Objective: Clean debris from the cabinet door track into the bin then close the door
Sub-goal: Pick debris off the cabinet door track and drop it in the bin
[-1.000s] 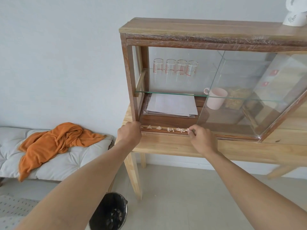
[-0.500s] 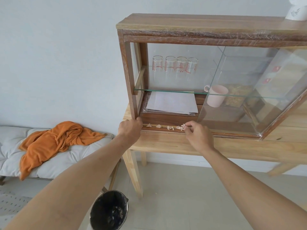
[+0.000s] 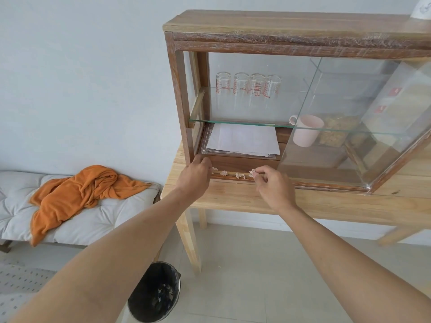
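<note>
Right hand (image 3: 271, 186) fingertips pinched on debris scrap (image 3: 251, 173) in cabinet track (image 3: 233, 177), near its left end.

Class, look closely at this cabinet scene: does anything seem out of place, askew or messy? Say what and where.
Small pale crumpled scraps lie in the wooden cabinet's bottom door track, between the left hand and right hand, where a door must slide. An orange cloth also lies bunched on the white cushioned bench.
</note>
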`<state>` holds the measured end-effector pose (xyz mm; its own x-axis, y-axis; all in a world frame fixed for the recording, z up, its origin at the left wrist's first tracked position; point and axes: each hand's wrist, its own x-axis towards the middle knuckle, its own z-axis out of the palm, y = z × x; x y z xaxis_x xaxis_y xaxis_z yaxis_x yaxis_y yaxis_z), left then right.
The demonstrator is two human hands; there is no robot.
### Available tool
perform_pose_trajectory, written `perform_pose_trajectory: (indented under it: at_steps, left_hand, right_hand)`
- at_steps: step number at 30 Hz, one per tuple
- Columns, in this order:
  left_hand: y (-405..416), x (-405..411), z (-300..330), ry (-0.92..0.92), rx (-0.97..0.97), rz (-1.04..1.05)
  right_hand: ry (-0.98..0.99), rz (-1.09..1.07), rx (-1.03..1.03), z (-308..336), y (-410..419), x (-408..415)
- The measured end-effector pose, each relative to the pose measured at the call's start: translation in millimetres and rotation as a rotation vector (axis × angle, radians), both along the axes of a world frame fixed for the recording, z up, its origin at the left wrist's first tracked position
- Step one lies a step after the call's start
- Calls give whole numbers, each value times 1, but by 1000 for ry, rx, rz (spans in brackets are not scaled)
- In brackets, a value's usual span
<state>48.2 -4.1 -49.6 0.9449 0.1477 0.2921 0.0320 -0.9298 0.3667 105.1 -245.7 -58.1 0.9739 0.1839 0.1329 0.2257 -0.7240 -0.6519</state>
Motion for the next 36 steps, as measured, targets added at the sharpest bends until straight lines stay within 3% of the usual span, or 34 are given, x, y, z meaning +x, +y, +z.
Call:
perform_pose_trajectory:
  at_steps: [19,36]
  left_hand:
    - [1,-2,5,107,-238,104]
    - [83,-163,-35,82,-419,363]
  right_hand:
    - [59,75,102,-2,15,-23]
    - [167,414,63,-29,131,-125]
